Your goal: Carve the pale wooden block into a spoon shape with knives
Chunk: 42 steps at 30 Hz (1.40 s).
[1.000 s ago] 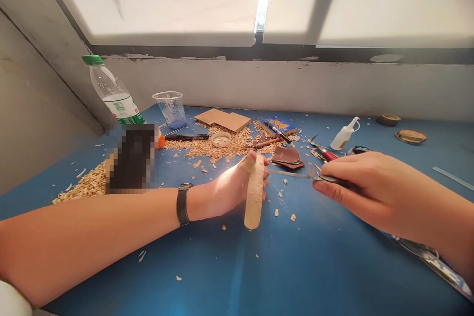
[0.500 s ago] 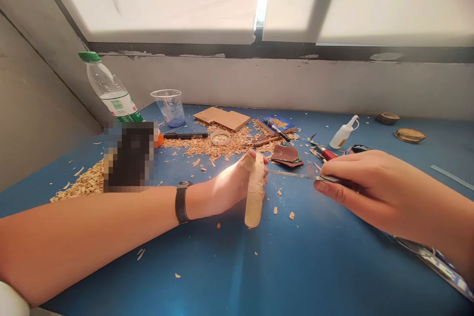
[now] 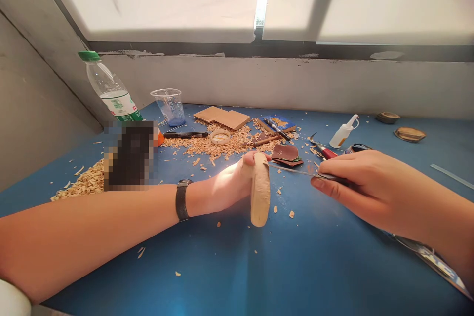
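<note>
My left hand [image 3: 249,170] is closed around a pale carved piece of wood [image 3: 260,197], whose rounded lower end hangs below the fingers. Between the fingers of my right hand [image 3: 357,182] is a thin flat metal tool like a small file [image 3: 294,171]. Its narrow end points left and meets the wood's upper right edge, though the exact contact is hard to make out. My right palm hides most of the tool's handle. Just beyond the tool lie folded brown sandpaper pieces [image 3: 286,153] and a red-handled carving knife [image 3: 326,151].
Wood shavings [image 3: 192,147] cover the back of the blue table [image 3: 177,247]. A bottle [image 3: 111,89], a plastic cup [image 3: 168,108] and a pixelated dark object [image 3: 131,155] stand left. A white squeeze bottle [image 3: 343,132] stands right. A shiny metal strip [image 3: 431,259] lies beneath my right forearm.
The piece of wood has turned in my left hand, its lower end swinging slightly right and showing a broader face. My right hand and the tool have shifted a little left.
</note>
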### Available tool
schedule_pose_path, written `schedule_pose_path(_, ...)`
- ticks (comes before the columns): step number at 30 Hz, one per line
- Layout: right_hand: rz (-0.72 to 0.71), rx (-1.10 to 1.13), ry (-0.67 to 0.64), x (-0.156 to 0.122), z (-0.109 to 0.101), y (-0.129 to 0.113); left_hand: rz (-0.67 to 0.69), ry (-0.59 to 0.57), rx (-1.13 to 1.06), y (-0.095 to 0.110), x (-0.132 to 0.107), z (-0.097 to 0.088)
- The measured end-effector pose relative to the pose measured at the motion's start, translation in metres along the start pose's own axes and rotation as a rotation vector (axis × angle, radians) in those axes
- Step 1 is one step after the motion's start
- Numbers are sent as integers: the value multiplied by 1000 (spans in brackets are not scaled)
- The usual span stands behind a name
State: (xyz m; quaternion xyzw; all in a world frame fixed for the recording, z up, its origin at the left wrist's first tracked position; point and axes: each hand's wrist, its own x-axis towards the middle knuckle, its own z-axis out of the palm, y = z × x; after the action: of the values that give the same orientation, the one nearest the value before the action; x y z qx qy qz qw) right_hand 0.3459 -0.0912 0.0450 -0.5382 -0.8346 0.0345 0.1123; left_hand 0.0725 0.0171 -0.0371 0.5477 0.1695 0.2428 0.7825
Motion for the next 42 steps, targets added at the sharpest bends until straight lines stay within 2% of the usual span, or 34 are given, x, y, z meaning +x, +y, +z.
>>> schedule_pose_path(3,15,-11,8,0,-2,-4,26,-98,115,11,-6,5)
schedule_pose_path(5,13,-19,20,0,-3,-7,44,-115,130,17,-9,8)
schedule_pose_path(9,-13,-7,42,1,-3,-15,-7,-139,201,23,-10,16)
schedule_pose_path(13,6,7,43,0,-1,-24,-21,-102,251,25,-12,24)
schedule_pose_path(19,32,63,18,0,3,-34,85,-120,279,20,-14,26)
schedule_pose_path(25,63,120,-1,3,7,-36,13,-84,231,18,-14,30)
schedule_pose_path(28,78,122,-7,3,9,-40,33,-57,250,18,-14,36)
schedule_pose_path(37,122,46,34,3,20,-52,-58,-42,311,20,-18,46)
schedule_pose_path(42,98,-70,37,2,22,-54,-9,-87,315,26,-18,46)
